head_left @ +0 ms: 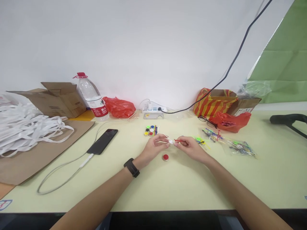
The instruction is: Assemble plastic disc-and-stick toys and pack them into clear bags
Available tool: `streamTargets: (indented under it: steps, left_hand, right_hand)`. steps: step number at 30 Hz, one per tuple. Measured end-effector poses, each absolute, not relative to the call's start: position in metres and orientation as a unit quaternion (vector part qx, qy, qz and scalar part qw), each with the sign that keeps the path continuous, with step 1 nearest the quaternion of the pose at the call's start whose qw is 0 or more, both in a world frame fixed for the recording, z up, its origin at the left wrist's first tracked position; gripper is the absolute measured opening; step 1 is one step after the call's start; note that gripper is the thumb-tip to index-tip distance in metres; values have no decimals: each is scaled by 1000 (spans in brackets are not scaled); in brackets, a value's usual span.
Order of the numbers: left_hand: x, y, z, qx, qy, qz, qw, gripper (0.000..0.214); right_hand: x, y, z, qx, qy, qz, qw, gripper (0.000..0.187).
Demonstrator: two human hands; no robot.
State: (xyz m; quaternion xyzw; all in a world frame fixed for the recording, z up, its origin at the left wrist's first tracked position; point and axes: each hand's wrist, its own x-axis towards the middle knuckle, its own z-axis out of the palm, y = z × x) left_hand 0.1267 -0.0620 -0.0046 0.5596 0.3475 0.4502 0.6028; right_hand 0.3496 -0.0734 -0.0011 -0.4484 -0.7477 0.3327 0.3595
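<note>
Over the middle of the table, my left hand (pixel 153 148) is closed in a pinch on a small white plastic piece (pixel 171 141) with a thin white stem. My right hand (pixel 190 148) pinches a thin red plastic piece (pixel 177 141), whose tip meets or nearly meets the white one; I cannot tell whether they are joined. Just below the hands, a round red-topped disc (pixel 165 157) lies on the table. Beyond my left hand are several coloured discs (pixel 149 130) beside a row of thin coloured sticks (pixel 155 130).
Bagged coloured parts (pixel 241 148) lie right, near a red plastic bag (pixel 232 121) and a striped bag (pixel 211 105). To the left are a charging phone (pixel 102 141), white straps (pixel 28 127), a cardboard box (pixel 59 102) and a large bottle (pixel 93 99). A power strip (pixel 154 108) sits by the wall.
</note>
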Motion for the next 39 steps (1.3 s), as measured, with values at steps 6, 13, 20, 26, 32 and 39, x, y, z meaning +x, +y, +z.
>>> streamTargets:
  steps: [6,13,20,26,32,39]
  left_hand:
    - [111,-69,9,744,357,346,446,34]
    - [95,-60,12,840,299,190,412,40]
    - [96,-55,10,849,279,194,405,21]
    - [99,-61,13,830,296,233,410,19]
    - [105,-64,10,806,309,259,434,17]
    - [109,-58,-2,748,330,294,495,27]
  right_hand:
    - [373,-66,10,-516,-715,219,418,44]
    - [398,-60,13,-567,-731,73,373,33]
    - [399,-60,1,-571,-784,58,237,21]
    - [398,-61,8,-552,-778,82,289,23]
    - [378,-69,2,-481,-822,145,267,17]
    - [388,-65,-4,-550,-806,92,200,15]
